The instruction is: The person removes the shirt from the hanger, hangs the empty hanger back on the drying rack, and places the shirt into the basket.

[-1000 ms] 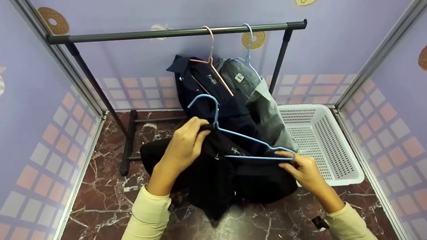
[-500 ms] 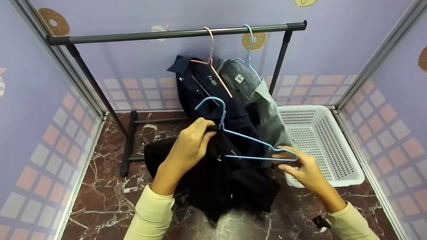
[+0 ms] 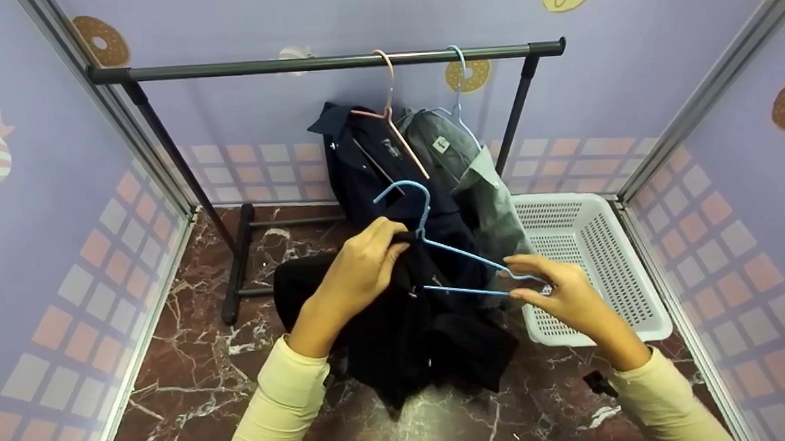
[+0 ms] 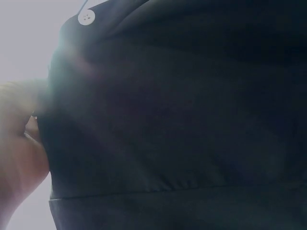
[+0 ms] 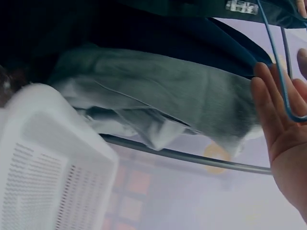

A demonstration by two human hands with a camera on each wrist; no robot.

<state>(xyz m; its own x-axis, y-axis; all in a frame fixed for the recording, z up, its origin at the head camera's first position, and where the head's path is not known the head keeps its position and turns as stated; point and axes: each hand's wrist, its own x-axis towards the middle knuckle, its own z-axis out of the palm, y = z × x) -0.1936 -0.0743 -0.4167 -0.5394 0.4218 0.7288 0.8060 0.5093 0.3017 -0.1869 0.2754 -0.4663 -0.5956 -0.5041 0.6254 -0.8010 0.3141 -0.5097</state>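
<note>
Black garment (image 3: 399, 329) hangs bunched above the floor, half on the blue hanger (image 3: 435, 245). Left hand (image 3: 358, 274) pinches its collar; right hand (image 3: 564, 292) fingers pinch the hanger's end. Garment's shape unclear.

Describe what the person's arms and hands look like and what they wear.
Both arms wear long pale yellow sleeves with ribbed cuffs ending at the wrists. The left hand and right hand are bare, with no gloves or rings visible. A small dark strap or device shows under the right wrist.
</note>
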